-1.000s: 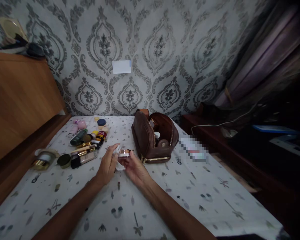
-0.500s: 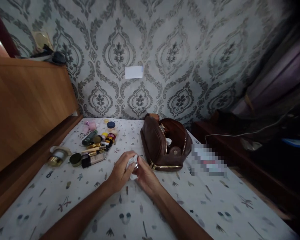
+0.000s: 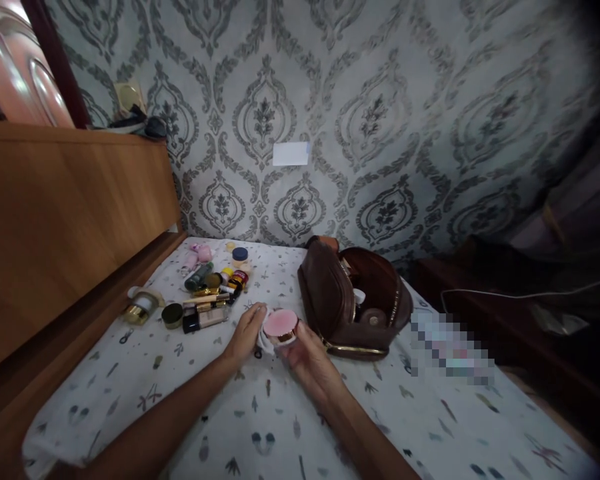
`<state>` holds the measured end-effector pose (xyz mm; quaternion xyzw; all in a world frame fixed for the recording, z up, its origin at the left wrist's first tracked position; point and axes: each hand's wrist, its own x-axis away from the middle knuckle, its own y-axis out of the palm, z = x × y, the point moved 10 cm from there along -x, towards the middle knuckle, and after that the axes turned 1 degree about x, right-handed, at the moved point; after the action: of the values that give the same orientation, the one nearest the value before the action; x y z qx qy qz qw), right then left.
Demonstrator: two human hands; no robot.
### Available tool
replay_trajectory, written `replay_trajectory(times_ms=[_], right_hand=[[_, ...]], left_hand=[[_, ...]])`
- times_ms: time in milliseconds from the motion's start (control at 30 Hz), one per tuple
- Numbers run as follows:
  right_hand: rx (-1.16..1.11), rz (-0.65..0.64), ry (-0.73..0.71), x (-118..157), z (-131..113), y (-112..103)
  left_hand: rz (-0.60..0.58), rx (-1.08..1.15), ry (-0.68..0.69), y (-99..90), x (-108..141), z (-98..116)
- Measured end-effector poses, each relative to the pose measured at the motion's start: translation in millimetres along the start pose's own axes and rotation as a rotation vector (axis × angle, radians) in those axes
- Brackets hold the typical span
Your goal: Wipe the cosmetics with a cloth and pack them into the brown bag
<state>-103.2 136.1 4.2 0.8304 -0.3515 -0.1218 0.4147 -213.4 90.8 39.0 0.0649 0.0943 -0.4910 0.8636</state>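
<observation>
My right hand [image 3: 313, 363] grips a round pink compact [image 3: 281, 323] with a gold clasp, its flat pink face tilted up. On the compact's other side my left hand [image 3: 244, 335] is closed on a crumpled white cloth or wipe [image 3: 265, 341], pressed against the compact's edge. Both hands are above the patterned sheet. Just beyond my right hand lies a brown leather bag [image 3: 324, 293], unzipped, with a white-capped item [image 3: 359, 296] inside. Left of my hands lie a foundation bottle [image 3: 211, 317] with a black cap and a dark round jar [image 3: 173, 315].
Several more cosmetics are grouped at the back left, among them a blue-lidded jar [image 3: 240, 255] and a green tube [image 3: 199, 276]. A gold-and-clear jar [image 3: 143, 307] stands near the wooden cabinet [image 3: 80, 193]. To the bag's right lies a blurred-out item [image 3: 453, 350].
The pink compact, mostly covered by my hands before, now shows its pink face. My hands have parted slightly. The view has turned left, so everything sits further right.
</observation>
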Motion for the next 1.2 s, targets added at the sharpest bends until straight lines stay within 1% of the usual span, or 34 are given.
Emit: replay_trajectory(times_ms=[100, 233, 333, 433, 500, 600, 700, 800, 900, 933, 967, 1033, 1100, 1200], right_hand=[[-0.023, 0.041, 0.057, -4, 5, -11], [-0.054, 0.091, 0.124, -9, 14, -23], [-0.042, 0.076, 0.162, -9, 17, -20], [-0.025, 0.029, 0.217, -5, 21, -10], [-0.005, 0.008, 0.229, -1, 23, -4], [0.02, -0.006, 0.202, 4, 22, 2], [0.015, -0.03, 0.189, 8, 21, 8], [0.026, -0.011, 0.179, 11, 18, 8], [0.037, 0.008, 0.134, 10, 12, 6], [0.038, 0.006, 0.106, 10, 9, 6], [0.041, 0.003, 0.07, 9, 5, 6], [0.068, -0.004, 0.002, 8, -2, 7], [0.133, -0.002, -0.049, 8, -10, 8], [0.257, -0.038, -0.082, 11, -19, 15]], left_hand=[[0.026, 0.01, 0.005, -0.6, 0, -2], [0.021, -0.004, 0.01, -0.3, 2, 0], [0.016, -0.018, 0.017, -0.8, 4, 5], [0.011, -0.026, 0.018, 0.3, 5, 9], [0.011, -0.028, 0.007, 0.8, 6, 9], [0.026, -0.027, -0.02, -1.7, 5, 3], [0.067, -0.035, -0.064, -8.7, 6, -11], [0.102, -0.045, -0.092, -14.9, 9, -25], [0.098, -0.043, -0.098, -15.4, 10, -36], [0.115, -0.044, -0.119, -17.1, 10, -40], [0.158, -0.045, -0.171, -21.2, 11, -47], [0.18, -0.039, -0.265, -22.6, 13, -56], [0.162, -0.043, -0.311, -20.7, 13, -58], [0.168, -0.126, -0.278, -25.4, 11, -45]])
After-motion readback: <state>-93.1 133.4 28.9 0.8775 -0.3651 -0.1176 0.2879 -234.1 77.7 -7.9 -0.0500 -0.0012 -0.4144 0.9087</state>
